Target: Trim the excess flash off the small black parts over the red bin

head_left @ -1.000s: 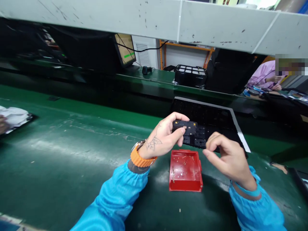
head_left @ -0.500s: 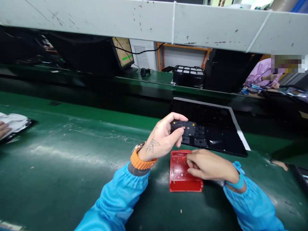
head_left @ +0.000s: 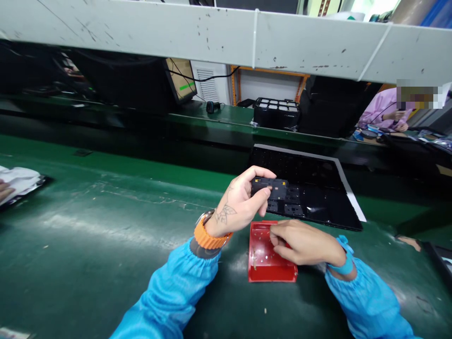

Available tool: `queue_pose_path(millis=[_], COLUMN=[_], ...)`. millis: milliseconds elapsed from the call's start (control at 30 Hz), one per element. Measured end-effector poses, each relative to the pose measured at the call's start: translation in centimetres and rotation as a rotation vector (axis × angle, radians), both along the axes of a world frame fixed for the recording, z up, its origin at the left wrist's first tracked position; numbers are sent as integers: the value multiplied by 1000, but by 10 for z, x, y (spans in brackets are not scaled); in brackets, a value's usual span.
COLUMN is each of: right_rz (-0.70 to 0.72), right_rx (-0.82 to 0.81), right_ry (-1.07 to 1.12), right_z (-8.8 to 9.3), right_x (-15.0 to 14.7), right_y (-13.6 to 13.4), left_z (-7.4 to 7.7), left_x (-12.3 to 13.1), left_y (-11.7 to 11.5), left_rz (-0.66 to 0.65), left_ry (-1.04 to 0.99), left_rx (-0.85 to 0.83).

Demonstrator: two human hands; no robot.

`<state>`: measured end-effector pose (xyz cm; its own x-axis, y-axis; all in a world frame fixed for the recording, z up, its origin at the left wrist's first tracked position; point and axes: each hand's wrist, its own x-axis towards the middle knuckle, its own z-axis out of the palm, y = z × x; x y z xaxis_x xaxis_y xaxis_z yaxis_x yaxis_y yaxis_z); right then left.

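Observation:
My left hand (head_left: 243, 200) grips a flat black plastic part (head_left: 278, 188) with small yellow patches, thumb on its near face and fingers behind. It is held above the front edge of a black mat (head_left: 318, 188), where similar black parts (head_left: 294, 209) lie. Below sits a red bin (head_left: 272, 274) scattered with tiny pale pieces. My right hand (head_left: 300, 240) reaches into this bin with its fingers bent together. Whatever lies between those fingertips is too small or hidden to make out.
A green bench (head_left: 106, 245) spreads around both arms. At the far left, another person's hand (head_left: 4, 190) touches a white-wrapped stack (head_left: 23, 181). Behind stand a monitor (head_left: 181, 80), a scanner (head_left: 212, 107) and a black box (head_left: 276, 113). A grey beam (head_left: 151, 30) crosses above.
My right hand has shifted slightly left inside the red bin. The left hand keeps its hold on the black plastic part, nearly still.

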<state>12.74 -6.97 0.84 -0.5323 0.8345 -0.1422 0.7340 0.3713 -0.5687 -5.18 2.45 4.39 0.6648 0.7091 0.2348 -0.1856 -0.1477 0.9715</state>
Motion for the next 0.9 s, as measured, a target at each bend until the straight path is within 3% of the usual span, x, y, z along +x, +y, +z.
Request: queue_pose_path(millis=[400, 600, 700, 833, 900], right_rz=[18, -46, -215, -657, -715], right_rx=[-76, -78, 76, 366, 395], right_ry=[-59, -49, 144, 741, 953], right_z=[1, 3, 4, 2, -1], right_x=[-1, 0, 2, 3, 2], right_y=[1, 1, 0, 2, 4], left_z=[1, 0, -1, -5, -9], left_x=[1, 3, 4, 9, 12], left_y=[-1, -1, -1, -6, -10], left_rz=[12, 1, -13, -4, 13], left_ry=[6, 6, 1, 16, 46], left_rx=[12, -14, -29, 21, 85])
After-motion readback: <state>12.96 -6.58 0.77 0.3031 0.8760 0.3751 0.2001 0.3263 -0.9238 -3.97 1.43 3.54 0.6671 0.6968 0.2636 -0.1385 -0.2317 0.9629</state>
